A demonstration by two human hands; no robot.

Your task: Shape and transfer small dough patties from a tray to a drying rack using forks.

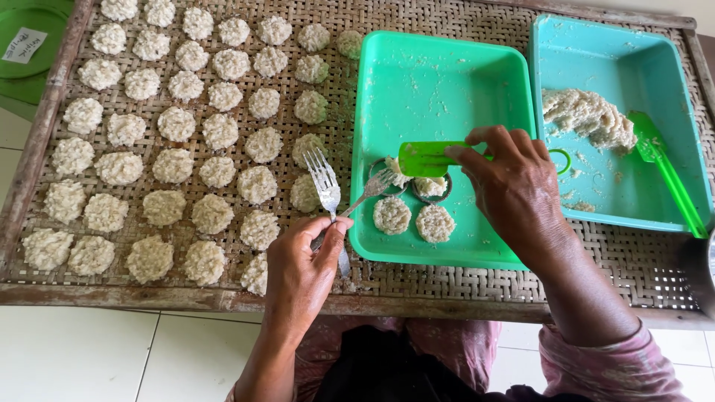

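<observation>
My left hand (302,272) grips two metal forks (328,186); one points up over the woven mat, the other reaches its tines into the green tray (439,82) at a ring mould. My right hand (510,186) holds a green plastic spatula (428,158) flat over two metal ring moulds (430,190) filled with pale rice-like mix. Two finished round patties (413,218) lie in the tray just in front of the moulds.
Rows of round patties (175,123) cover the left of the woven bamboo rack (633,260). A blue tray (618,52) at right holds a lump of mix (588,115) and a green scoop (666,175). A green lid (30,45) lies at top left.
</observation>
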